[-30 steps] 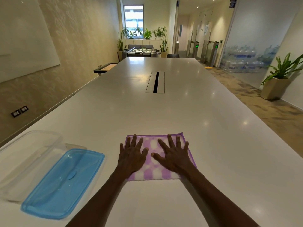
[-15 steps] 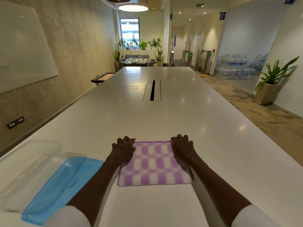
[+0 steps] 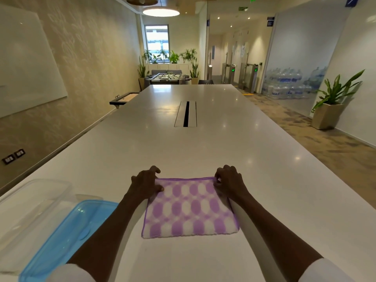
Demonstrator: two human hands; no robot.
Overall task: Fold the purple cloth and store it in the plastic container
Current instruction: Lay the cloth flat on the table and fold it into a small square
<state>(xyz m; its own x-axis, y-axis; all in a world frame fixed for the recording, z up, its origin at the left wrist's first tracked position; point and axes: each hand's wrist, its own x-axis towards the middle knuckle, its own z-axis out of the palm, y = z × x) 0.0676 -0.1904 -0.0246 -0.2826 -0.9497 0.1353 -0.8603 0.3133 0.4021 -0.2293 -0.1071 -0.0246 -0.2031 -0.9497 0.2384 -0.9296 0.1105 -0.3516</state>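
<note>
Long white glossy table (image 3: 203, 143) running away down the room, ceiling lights mirrored in its top, a narrow cable slot (image 3: 186, 114) with a black gap set in its middle. Near the close edge, a purple cloth (image 3: 190, 208) lying flat, folded into a rough square, lilac ovals on white with a purple hem along the far side. Left hand (image 3: 145, 185) curled on the far left corner, thumb on top of the fabric and fingers tucked at the edge, pinching that corner. Right hand (image 3: 228, 183) closed likewise on the far right corner, fingertips bunched on the hem. Both forearms bare, white sleeves (image 3: 71, 273) just at the bottom border. To the left of the cloth, apart from it, a clear plastic container (image 3: 30, 202), open, with a blue lid (image 3: 67, 239) lying just beside it toward the cloth. Left wall beige and patterned, carrying a whiteboard (image 3: 26, 64) and two sockets (image 3: 13, 156) low down. At the far end, a window (image 3: 157, 43), potted plants and a foosball table (image 3: 166, 77). On the right, patterned carpet, turnstiles with green lights (image 3: 244, 71), stacked water bottles (image 3: 289, 86) behind glass, and a planter (image 3: 327, 115) against the white wall. Round pendant lamp (image 3: 160, 11) overhead.
</note>
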